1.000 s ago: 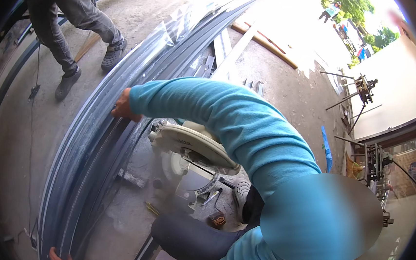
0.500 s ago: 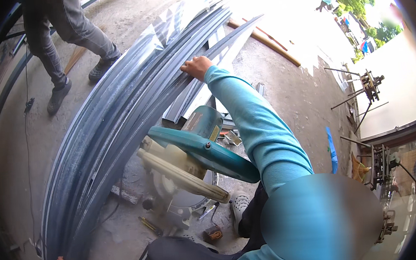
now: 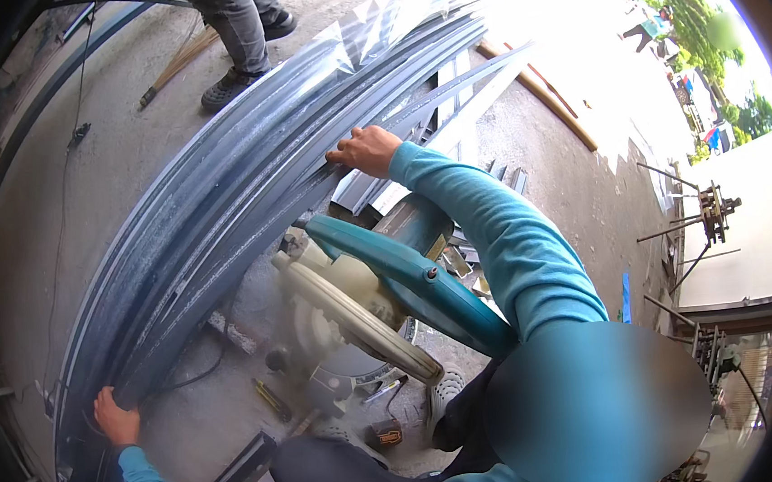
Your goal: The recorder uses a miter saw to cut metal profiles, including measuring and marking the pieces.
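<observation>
A bundle of long grey metal profiles [image 3: 218, 177] stretches from the lower left to the upper middle, bent in the fisheye picture. My right hand [image 3: 366, 152] is closed over the near edge of a profile, its fingertips curled onto it. Farther down the bundle, at lower left, my left hand [image 3: 117, 416] grips the near side, fingers partly hidden. Below my right forearm stands a teal and cream miter saw [image 3: 412, 280], which neither hand touches.
A yellow utility knife [image 3: 272, 399] and a small black-and-orange block [image 3: 385, 434] lie by my feet. Another person's legs [image 3: 238, 35] stand beyond the bundle, near a broom [image 3: 177, 67]. A wooden pole [image 3: 543, 102] lies at upper right. Metal stands [image 3: 710, 215] are at right.
My left hand has moved up in the picture, showing more forearm. The view has shifted, and the other person's legs have moved right. Both hands stay on the profiles.
</observation>
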Tool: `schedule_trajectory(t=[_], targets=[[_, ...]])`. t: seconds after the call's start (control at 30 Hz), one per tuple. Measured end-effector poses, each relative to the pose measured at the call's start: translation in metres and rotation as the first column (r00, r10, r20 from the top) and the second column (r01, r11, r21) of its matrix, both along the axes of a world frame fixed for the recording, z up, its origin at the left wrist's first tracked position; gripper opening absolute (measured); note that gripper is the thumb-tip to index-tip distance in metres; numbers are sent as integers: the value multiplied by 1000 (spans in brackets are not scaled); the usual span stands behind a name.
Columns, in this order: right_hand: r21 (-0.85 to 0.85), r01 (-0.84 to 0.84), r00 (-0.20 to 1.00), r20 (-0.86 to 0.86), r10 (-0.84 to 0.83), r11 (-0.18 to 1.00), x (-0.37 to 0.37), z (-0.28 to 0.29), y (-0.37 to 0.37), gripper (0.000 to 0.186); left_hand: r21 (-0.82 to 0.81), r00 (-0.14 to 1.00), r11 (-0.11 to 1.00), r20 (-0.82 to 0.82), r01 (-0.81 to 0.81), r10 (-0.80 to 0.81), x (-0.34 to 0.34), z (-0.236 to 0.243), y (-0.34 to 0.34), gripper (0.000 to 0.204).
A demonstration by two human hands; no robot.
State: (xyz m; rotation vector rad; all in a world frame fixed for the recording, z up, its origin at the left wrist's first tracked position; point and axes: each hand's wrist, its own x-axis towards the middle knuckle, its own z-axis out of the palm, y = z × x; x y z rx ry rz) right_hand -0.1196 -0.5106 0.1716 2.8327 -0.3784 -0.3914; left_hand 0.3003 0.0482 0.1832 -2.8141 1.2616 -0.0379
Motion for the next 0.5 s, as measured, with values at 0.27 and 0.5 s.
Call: schedule_trajectory(t=[0.27,0.5], targets=[[-99,100,995,-11,-102,990,-17,7,-17,59,-46,1000,999,9,4,-4,-48,6,-13,55],[-191,277,952,-76,-296,942,-26,17,-37,44,-189,995,981,-91,34,-52,-108,-5,-79,52]])
